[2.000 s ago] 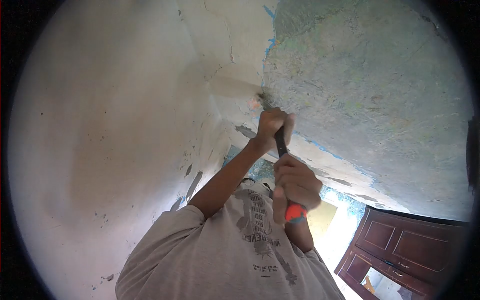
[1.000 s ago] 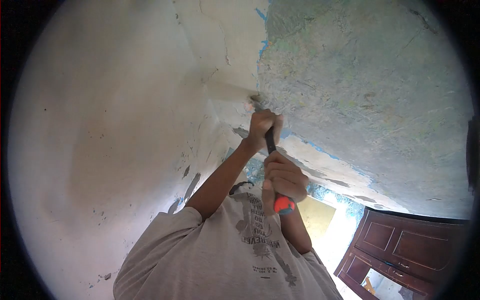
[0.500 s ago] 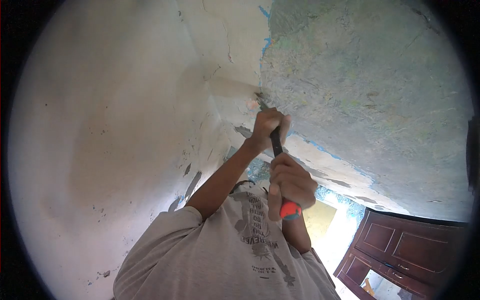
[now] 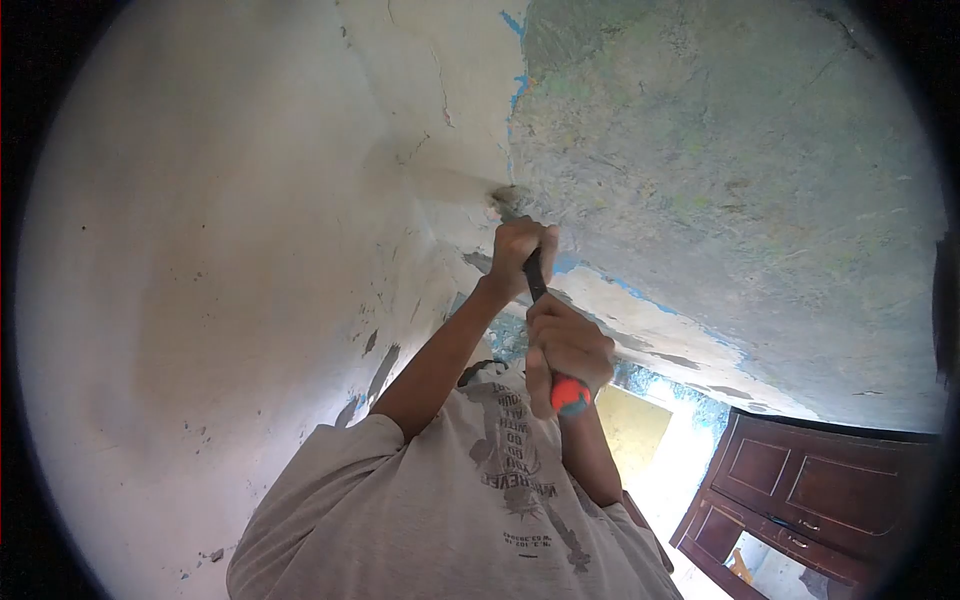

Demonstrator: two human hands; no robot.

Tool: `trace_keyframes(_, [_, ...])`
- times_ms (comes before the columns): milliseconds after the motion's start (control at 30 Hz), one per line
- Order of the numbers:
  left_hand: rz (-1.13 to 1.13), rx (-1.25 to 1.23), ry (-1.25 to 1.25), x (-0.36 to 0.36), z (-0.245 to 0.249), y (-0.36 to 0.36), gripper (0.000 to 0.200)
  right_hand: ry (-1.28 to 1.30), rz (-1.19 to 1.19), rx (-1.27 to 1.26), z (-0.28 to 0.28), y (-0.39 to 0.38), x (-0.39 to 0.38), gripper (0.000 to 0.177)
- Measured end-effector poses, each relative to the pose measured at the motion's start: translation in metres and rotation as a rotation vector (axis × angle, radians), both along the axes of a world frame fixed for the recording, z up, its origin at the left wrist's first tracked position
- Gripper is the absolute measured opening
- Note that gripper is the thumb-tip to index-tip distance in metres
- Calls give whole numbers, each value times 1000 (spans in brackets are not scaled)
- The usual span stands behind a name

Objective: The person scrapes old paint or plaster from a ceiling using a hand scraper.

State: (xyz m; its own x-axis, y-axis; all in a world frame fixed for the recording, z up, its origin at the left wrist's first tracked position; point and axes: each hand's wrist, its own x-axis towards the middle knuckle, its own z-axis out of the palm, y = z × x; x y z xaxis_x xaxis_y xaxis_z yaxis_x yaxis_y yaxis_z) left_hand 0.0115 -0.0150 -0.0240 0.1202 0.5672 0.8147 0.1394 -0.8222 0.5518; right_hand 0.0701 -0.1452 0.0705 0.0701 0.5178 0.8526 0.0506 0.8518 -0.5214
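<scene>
A long dark-shafted tool (image 4: 536,278) with a red and teal handle end slants up across the middle. Its far end touches the wall surface beside the ragged edge of the pale coating (image 4: 455,160) and is blurred. My left hand (image 4: 520,254) is closed round the shaft near that far end. Lower down, my right hand (image 4: 570,345) wraps round the handle, whose rounded end sticks out below the fist. Rough grey-green bare surface (image 4: 720,200) lies to the right of the tip, with thin blue paint along its border.
A dark red-brown wooden cabinet (image 4: 800,480) stands at the lower right, near a bright area and a yellow panel (image 4: 632,428). The pale wall at left (image 4: 220,300) has chips and grey patches. My printed grey shirt (image 4: 450,520) fills the bottom centre.
Both hands and the tool have shifted a little left, with my right hand also slightly higher. The wall markings have moved slightly left in view. Both hands keep their grip.
</scene>
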Motion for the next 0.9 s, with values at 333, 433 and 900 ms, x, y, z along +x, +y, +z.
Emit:
trace_keyframes(333, [29, 10, 17, -1, -3, 2, 42, 57, 9, -3, 1, 3, -6, 28])
trace_keyframes(433, [-84, -14, -38, -3, 2, 1, 41, -10, -24, -41, 8, 2, -6, 29])
trace_keyframes(900, [-85, -67, -71, 3, 34, -5, 40, -61, -80, -45, 44, -2, -24, 31])
